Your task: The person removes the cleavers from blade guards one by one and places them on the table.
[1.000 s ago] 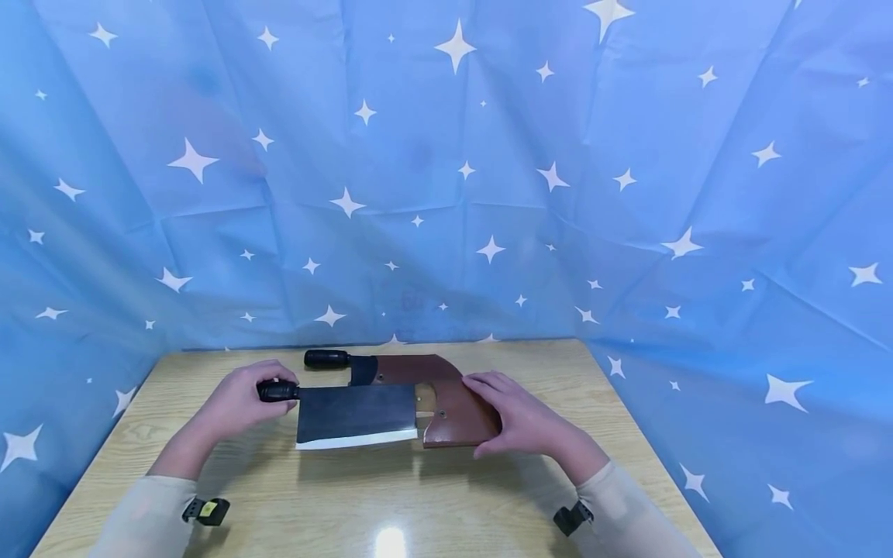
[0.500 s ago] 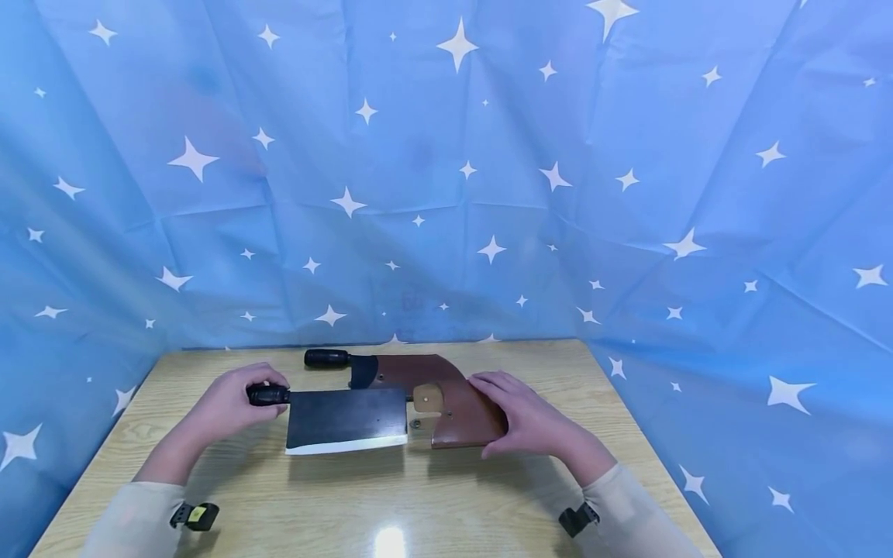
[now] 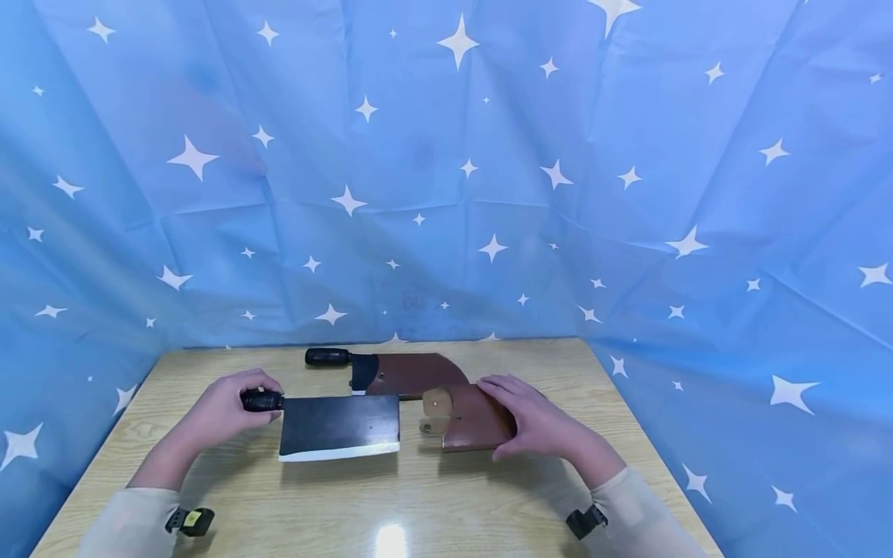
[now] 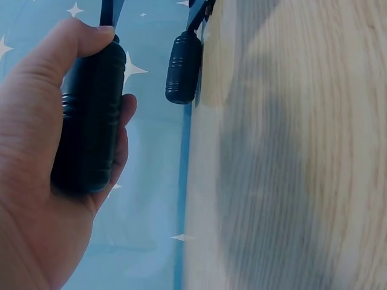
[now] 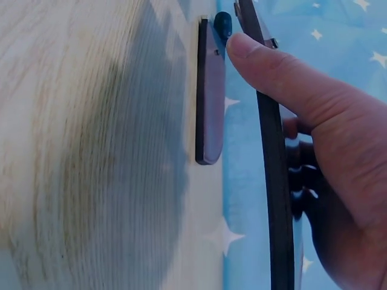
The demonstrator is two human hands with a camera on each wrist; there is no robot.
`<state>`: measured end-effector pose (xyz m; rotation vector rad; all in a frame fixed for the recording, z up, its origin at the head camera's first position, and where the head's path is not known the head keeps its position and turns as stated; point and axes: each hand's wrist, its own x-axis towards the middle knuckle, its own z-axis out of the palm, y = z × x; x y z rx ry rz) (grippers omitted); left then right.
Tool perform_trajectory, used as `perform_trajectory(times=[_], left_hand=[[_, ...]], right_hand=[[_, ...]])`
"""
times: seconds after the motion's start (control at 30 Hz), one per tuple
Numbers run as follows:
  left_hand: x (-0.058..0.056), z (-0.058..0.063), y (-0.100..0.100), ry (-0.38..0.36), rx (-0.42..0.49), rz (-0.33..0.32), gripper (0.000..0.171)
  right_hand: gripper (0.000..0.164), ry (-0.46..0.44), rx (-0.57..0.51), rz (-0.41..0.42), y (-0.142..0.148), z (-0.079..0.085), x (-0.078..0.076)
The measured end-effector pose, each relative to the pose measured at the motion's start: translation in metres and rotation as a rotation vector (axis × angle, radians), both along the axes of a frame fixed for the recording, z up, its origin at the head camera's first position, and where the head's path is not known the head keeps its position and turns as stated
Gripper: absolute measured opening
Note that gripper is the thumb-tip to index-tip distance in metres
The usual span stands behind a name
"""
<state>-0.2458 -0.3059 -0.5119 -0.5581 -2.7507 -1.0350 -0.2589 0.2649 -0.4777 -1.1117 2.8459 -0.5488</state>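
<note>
- One bare cleaver (image 3: 339, 428), held above the surface (image 3: 314, 515), nearer the left edge than the right.
- Left hand (image 3: 232, 407), curled round its black handle (image 4: 91, 121).
- Brown sheath (image 3: 477, 422), toward the right edge, apart from the cleaver; the right hand (image 3: 533, 420) grips it between thumb and fingers.
- Second cleaver, sheathed (image 3: 412, 372), near the far edge.

A creased blue backdrop (image 3: 418, 116) with white four-pointed stars (image 3: 458, 42) rises behind the pale wood-grain tabletop's (image 3: 335, 504) far edge and beyond its side edges; bright glare (image 3: 390, 541) gleams well apart from that far edge.
</note>
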Motion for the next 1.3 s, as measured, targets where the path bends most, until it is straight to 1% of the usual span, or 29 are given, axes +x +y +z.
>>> perform_trajectory(times=[0.2, 0.5, 0.73, 0.97, 1.13, 1.3], left_hand=[[0.001, -0.008, -0.004, -0.064, 0.013, 0.003, 0.033], [0.001, -0.018, -0.005, -0.072, 0.021, -0.018, 0.032], [0.0, -0.029, -0.005, -0.078, 0.003, -0.006, 0.033], [-0.001, -0.034, -0.005, -0.084, -0.012, -0.01, 0.033], [-0.002, -0.038, -0.005, -0.117, -0.014, -0.006, 0.031], [-0.003, -0.04, -0.005, -0.156, 0.001, -0.015, 0.029]], right_hand=[[0.125, -0.024, 0.017, -0.007, 0.003, -0.005, 0.002], [0.124, -0.069, 0.021, -0.007, 0.005, -0.017, 0.003], [0.125, -0.087, 0.026, -0.006, 0.003, -0.024, 0.006], [0.126, -0.082, 0.039, 0.006, 0.002, -0.033, 0.008], [0.126, -0.116, 0.039, -0.004, 0.001, -0.038, 0.007], [0.124, -0.13, 0.042, -0.001, -0.001, -0.043, 0.005]])
